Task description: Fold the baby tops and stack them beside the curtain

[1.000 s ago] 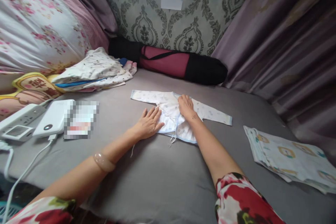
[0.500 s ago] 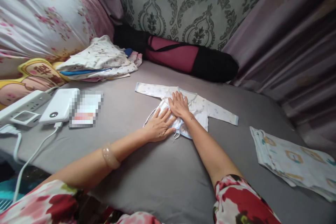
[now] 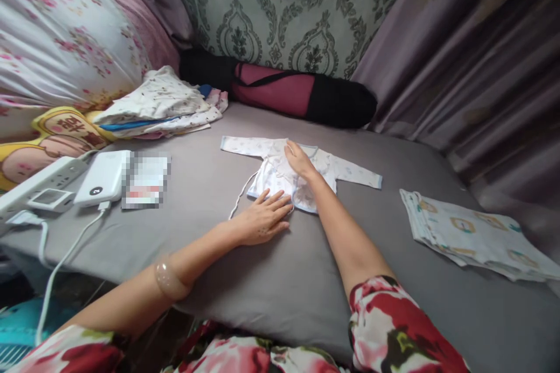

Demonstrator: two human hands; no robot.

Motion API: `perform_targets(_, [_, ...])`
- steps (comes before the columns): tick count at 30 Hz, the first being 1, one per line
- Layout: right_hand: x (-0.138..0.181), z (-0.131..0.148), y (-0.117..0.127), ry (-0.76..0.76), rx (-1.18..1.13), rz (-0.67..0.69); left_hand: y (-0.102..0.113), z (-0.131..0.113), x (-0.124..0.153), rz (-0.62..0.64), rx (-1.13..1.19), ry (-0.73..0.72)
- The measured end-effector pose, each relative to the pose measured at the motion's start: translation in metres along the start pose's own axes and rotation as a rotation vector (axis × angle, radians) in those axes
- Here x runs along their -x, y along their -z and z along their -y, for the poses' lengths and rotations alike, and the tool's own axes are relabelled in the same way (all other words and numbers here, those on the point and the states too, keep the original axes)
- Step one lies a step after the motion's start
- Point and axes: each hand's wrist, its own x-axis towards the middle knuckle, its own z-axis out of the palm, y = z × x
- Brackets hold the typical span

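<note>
While your left hand (image 3: 261, 220) lies flat, fingers spread, your right hand (image 3: 298, 160) presses the baby shirt (image 3: 301, 172), fingers together.

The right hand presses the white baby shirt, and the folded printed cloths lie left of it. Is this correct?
No: the head view shows the folded printed cloths right of the white baby shirt. The right hand does press it.

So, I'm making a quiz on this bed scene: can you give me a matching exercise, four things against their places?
Things: 1 shirt; 2 power bank; 3 bag; 4 folded cloths.
Places: a along the wall; b far right on the bed; c under the right hand; d left side of the bed.
Pairs: 1-c, 2-d, 3-a, 4-b.
</note>
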Motion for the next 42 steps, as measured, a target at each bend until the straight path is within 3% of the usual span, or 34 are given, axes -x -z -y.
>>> perform_targets(3, [0.029,0.006,0.020,-0.090,0.025,-0.118,0.015,0.003,-0.007,-0.091,0.077,0.116])
perform_targets(8, [0.083,0.025,0.022,-0.164,0.187,0.067,0.036,0.011,-0.044,-0.279,0.253,0.489])
perform_targets(13, [0.092,0.015,0.017,-0.234,0.204,0.115,0.027,0.000,-0.075,-0.296,0.347,0.578])
perform_targets(19, [0.081,-0.025,0.027,-0.263,-0.222,0.180,0.002,-0.004,-0.072,-0.295,0.383,0.489])
perform_targets(25, [0.078,-0.032,0.034,-0.270,-0.688,0.145,-0.012,-0.003,-0.067,-0.343,0.220,0.337])
perform_targets(31, [0.080,-0.026,0.034,-0.246,-0.680,0.188,-0.011,-0.012,-0.071,-0.295,0.120,0.397])
perform_targets(37, [0.079,-0.021,0.029,-0.226,-0.606,0.182,-0.005,-0.010,-0.072,-0.277,0.266,0.389])
perform_targets(42, [0.078,-0.023,0.019,-0.175,-0.440,0.144,0.009,-0.014,-0.068,-0.151,0.391,0.437])
